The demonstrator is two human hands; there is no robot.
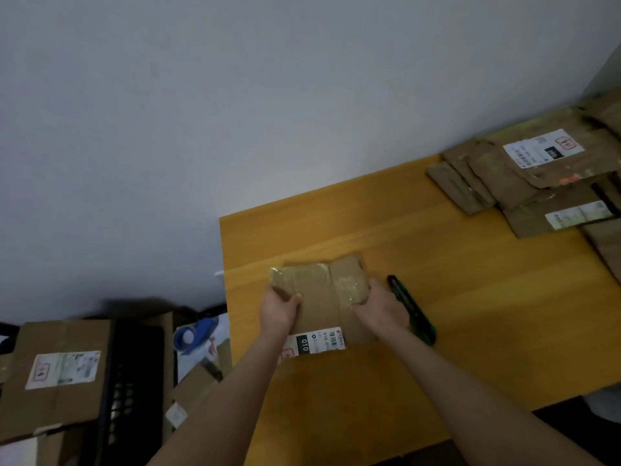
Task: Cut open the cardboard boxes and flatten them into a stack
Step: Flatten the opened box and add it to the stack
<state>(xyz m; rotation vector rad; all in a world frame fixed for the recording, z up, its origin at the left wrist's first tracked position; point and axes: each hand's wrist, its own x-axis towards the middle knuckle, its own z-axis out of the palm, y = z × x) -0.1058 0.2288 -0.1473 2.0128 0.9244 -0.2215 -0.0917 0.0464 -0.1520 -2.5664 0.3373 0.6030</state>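
While the cutter (411, 309) lies beside it on the table (470, 297), the left hand (279, 309) and right hand (378, 309), set apart, grip the box (324, 297) by its sides.

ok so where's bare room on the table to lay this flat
The table is bare between the box and the flattened stack at the far right, and right of the knife toward the near edge. Crowded: the stack's corner, and by the right hand, where the knife lies.

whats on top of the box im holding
Shiny tape crosses the far end of the box, and a white label sits at its near edge. The left hand and right hand grip its sides, covering the top there; the left wrist hides part of the label.
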